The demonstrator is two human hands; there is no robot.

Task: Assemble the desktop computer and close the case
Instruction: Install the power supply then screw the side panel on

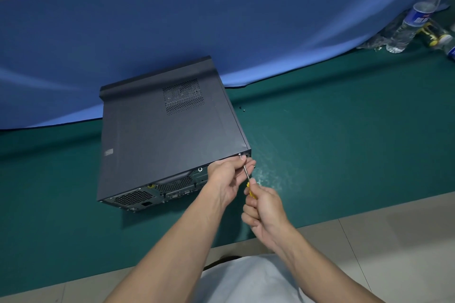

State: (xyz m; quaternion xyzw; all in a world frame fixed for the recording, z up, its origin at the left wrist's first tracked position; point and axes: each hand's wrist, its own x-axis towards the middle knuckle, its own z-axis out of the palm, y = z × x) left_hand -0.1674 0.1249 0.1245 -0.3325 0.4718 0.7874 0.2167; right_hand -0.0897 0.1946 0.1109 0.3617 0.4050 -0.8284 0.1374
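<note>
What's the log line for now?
case: closed | left hand: pinches screwdriver tip at rear screw | right hand: grips its handle | loose screws: on mat

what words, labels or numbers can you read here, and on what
No text here can be read.
bottle label: white characters on blue, too blurred.
case sticker: too blurred.
rear label on the case: too small.
screwdriver: no marking shows.
</note>
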